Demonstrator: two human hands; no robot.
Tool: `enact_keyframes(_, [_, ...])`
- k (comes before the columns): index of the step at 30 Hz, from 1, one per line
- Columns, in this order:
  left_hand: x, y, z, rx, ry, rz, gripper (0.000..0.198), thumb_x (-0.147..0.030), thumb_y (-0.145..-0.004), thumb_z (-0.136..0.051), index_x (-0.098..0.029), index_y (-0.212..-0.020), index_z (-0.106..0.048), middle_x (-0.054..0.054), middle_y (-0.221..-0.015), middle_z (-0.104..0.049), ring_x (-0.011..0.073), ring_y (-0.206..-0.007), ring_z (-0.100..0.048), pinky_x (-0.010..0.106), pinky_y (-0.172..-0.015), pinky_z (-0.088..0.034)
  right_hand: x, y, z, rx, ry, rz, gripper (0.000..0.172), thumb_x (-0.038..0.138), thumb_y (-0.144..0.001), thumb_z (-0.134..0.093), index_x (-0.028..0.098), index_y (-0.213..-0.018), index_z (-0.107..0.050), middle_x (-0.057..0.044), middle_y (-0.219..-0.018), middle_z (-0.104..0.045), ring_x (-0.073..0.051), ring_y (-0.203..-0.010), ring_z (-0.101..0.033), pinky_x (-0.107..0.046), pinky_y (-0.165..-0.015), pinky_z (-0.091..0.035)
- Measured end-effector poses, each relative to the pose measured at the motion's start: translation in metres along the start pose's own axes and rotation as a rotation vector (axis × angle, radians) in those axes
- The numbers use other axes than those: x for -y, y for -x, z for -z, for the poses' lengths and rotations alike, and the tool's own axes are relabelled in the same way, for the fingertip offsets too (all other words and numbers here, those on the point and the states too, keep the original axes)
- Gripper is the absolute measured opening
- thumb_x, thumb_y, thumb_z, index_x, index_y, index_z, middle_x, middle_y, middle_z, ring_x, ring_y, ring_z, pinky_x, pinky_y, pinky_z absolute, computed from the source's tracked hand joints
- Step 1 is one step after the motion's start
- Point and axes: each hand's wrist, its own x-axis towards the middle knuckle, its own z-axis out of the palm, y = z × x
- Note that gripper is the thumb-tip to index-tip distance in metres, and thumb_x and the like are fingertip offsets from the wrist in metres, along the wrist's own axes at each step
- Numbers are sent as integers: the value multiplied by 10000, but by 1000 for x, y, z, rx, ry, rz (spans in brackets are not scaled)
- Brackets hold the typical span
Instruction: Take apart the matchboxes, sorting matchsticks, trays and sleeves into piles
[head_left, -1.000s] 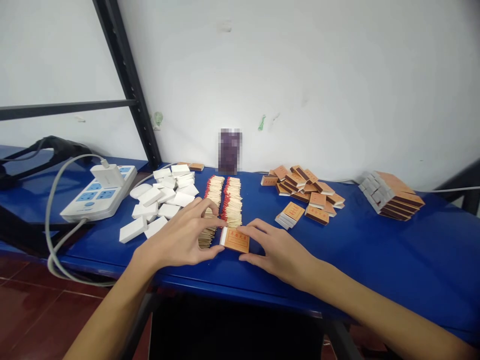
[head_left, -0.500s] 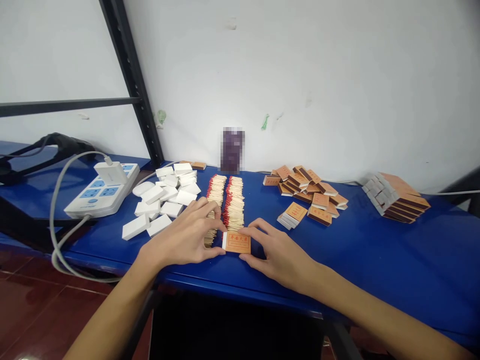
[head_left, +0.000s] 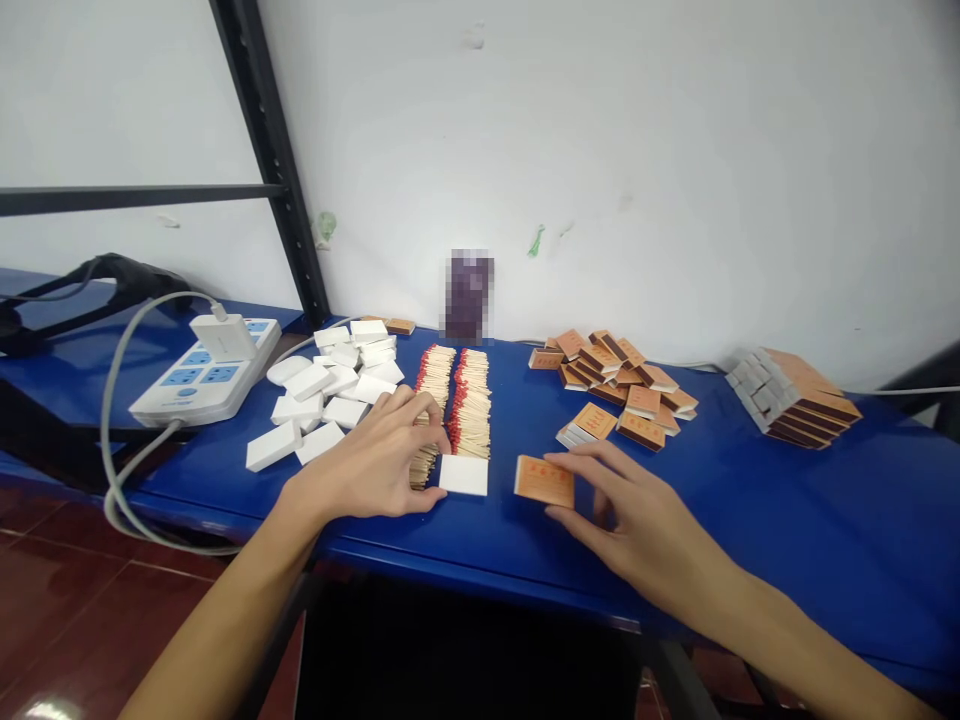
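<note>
My left hand (head_left: 364,455) is closed, thumb and fingers pinching the left end of a white matchbox tray (head_left: 464,476) on the blue table. The tray shows a plain white face. Between thumb and fingers, my right hand (head_left: 626,505) grips an orange matchbox sleeve (head_left: 543,483) with red print, a short gap to the right of the tray. Two long rows of red-tipped matches lie just beyond: the right row (head_left: 472,405) ends at the tray, and my left fingers partly cover the left row (head_left: 435,375).
White trays (head_left: 311,380) are heaped at left beside a power strip (head_left: 199,375) with a plugged-in charger. Orange matchboxes (head_left: 611,370) lie piled at back right. Farther right stands a neat matchbox stack (head_left: 799,395). A pixelated dark object (head_left: 469,300) is near the wall.
The orange sleeve has come off the white tray and moved right with my right hand. The tray is now bare, held by my left hand, which has barely moved.
</note>
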Motion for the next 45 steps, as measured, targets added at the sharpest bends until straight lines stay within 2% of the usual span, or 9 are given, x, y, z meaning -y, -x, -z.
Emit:
enact_keyframes(4, [1,0,-1,-9,-5,5,294,-405,-744,-746,-228,-967,-675,51,-1142,-537,262,-1067,-454,436,-933,-414,-21,14,33,-235,162,-72,315,397,-917,-598,246,-1190,-636,-50,-1061,-658,-88,-512,-554,-287,-559,-516])
enact_keyframes(8, [2,-1,-2,-13,-1,-2,283,-412,-749,-728,-235,-962,-669,51,-1136,-542,269,-1058,-450,439,-922,-416,-69,12,65,-432,419,-295,441,515,-857,-638,178,-1138,-684,-84,-881,-697,-172,-542,-603,-359,-596,-502])
enact_keyframes(12, [2,-1,-2,-18,9,-7,279,-414,-752,-719,-242,-961,-650,52,-1151,-533,273,-1063,-441,443,-920,-422,-119,-6,77,-265,522,-419,469,583,-882,-577,169,-1038,-734,-169,-929,-745,-312,-730,-684,-394,-573,-454])
enact_keyframes(16, [2,-1,-2,-29,12,-10,269,-397,-752,-718,-247,-961,-639,50,-1157,-532,275,-1070,-443,440,-921,-425,-138,-25,73,-112,496,-473,548,617,-894,-518,162,-1139,-701,-155,-952,-741,-359,-842,-684,-398,-595,-465])
enact_keyframes(22, [0,0,-1,-28,44,-10,286,-379,-751,-727,-250,-990,-637,49,-1169,-544,275,-1081,-440,441,-943,-420,-104,-25,63,-283,476,-365,534,596,-934,-477,178,-1210,-660,-175,-1142,-658,-318,-923,-657,-435,-729,-499])
enact_keyframes(27, [1,0,-1,-37,34,-17,276,-379,-769,-718,-245,-997,-640,52,-1172,-546,268,-1082,-436,449,-963,-410,-65,-17,49,-387,257,-57,252,434,-925,-569,233,-995,-703,-83,-910,-658,-238,-819,-632,-392,-753,-505])
enact_keyframes(29, [1,0,-2,-43,45,-21,278,-379,-767,-720,-244,-998,-644,51,-1174,-549,266,-1078,-435,448,-963,-410,-57,-16,45,-340,235,-3,222,403,-925,-568,240,-984,-707,-73,-874,-646,-230,-806,-628,-381,-722,-504])
enact_keyframes(37, [0,0,-1,-65,71,-25,278,-398,-787,-701,-244,-1011,-645,56,-1169,-558,267,-1081,-442,450,-965,-413,-55,-21,37,-96,351,172,370,362,-923,-577,259,-1277,-612,-138,-1352,-553,-334,-1248,-523,-534,-994,-426])
enact_keyframes(45, [3,-1,3,-158,93,50,285,-404,-838,-644,-234,-1063,-605,54,-1159,-576,260,-1099,-476,440,-982,-425,18,-28,-18,-93,206,417,137,326,-931,-583,204,-922,-644,-64,-869,-634,-193,-771,-546,-347,-697,-408])
